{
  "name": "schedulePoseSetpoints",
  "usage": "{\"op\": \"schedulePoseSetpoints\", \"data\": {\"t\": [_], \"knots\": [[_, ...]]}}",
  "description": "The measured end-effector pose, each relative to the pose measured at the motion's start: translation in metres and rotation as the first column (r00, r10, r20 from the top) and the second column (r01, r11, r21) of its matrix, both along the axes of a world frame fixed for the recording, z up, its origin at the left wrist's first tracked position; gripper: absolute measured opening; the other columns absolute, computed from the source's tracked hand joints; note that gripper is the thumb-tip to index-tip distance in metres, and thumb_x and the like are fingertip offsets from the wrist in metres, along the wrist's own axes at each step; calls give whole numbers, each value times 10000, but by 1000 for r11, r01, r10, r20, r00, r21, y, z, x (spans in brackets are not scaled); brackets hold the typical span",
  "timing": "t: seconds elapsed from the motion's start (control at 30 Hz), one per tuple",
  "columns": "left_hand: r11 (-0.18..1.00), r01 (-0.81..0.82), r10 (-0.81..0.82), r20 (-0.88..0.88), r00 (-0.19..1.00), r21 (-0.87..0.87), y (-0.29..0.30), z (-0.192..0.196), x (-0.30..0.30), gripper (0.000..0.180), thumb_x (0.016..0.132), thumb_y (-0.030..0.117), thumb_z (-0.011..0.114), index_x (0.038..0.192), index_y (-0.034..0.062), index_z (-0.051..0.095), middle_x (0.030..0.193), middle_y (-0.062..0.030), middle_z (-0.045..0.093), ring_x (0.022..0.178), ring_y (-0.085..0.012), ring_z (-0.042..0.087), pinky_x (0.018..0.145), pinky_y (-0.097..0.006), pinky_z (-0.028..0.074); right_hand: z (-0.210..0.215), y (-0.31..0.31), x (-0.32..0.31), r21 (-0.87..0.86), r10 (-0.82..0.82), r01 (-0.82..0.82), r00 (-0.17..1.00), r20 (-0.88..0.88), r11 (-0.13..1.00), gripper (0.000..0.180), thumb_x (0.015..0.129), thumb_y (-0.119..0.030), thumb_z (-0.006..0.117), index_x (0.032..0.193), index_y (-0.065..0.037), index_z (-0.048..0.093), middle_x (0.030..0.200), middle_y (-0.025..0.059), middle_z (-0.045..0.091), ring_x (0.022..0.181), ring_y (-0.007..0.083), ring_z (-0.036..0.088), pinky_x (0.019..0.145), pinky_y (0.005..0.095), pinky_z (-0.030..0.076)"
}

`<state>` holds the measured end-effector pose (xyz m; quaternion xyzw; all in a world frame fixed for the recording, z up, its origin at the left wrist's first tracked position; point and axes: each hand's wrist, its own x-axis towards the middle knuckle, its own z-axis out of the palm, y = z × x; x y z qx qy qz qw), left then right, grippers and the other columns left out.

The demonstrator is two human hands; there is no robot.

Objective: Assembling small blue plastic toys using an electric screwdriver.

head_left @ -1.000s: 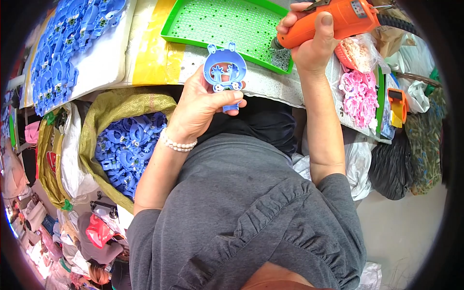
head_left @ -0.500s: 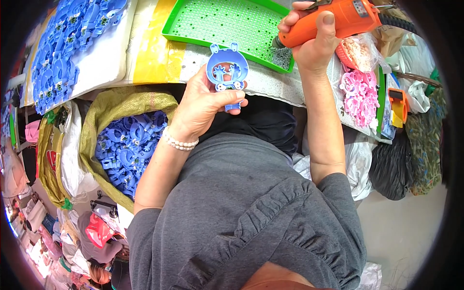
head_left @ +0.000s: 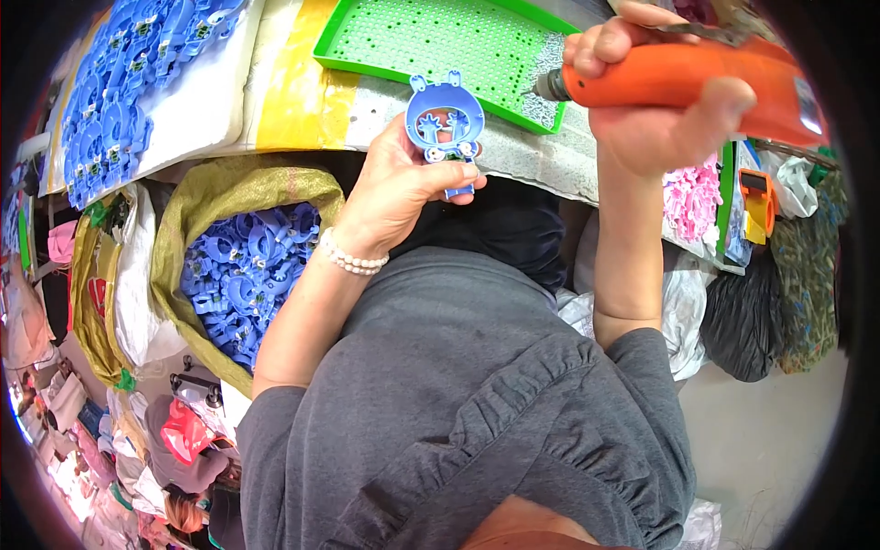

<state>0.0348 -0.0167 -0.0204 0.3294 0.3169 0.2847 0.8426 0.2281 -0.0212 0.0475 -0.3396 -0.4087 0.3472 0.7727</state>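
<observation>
My left hand [head_left: 401,183] pinches a blue plastic animal-shaped part [head_left: 446,97] by its lower end. The part has a rounded hollow shell, two small ears and light blue hand shapes inside. In my right hand [head_left: 634,137] is an orange electric screwdriver [head_left: 683,75], lying level with its bit pointing left. Its tip hovers over the right end of a green perforated tray [head_left: 431,76], where small silver screws [head_left: 550,96] are heaped. I cannot tell whether a screw is on the bit.
An olive woven sack [head_left: 174,229] full of blue parts [head_left: 243,275] stands at my left. More blue parts [head_left: 115,110] cover a white board at the far left. Pink parts [head_left: 694,200] and an orange tape dispenser [head_left: 756,203] are at the right; a black bag [head_left: 742,316] hangs below.
The screwdriver has swung lower and to the right, turning level, with its tip moving right above the screws. My left hand and the blue part have shifted slightly right and up.
</observation>
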Motion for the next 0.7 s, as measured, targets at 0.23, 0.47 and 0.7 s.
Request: {"op": "schedulePoseSetpoints", "data": {"t": [0.23,0.47,0.7], "knots": [[999,19,-18,34,999,-42,1,5,0,422,748,-29,702,1117,40,510,940,-98,645,762,-216,679,604,-307,571,12,-3,6,118,584,-611,787,198,783,1047,612,-917,429,1232,-77,498,938,6,587,804,158,529,763,343,377],[998,11,-8,51,999,-56,1,3,-3,404,753,-32,696,1113,47,530,947,-82,652,768,-208,679,613,-303,570,2,-4,-10,132,568,-593,802,184,795,1025,660,-894,410,1200,-29,515,895,34,588,723,161,531,690,350,407],[999,23,-20,67,998,-40,2,2,1,386,754,-28,696,1101,43,540,945,-76,654,770,-200,676,611,-296,570,-4,-8,-12,130,518,-538,840,160,833,993,685,-877,407,1164,-16,526,851,53,579,677,176,537,637,361,432]]}}
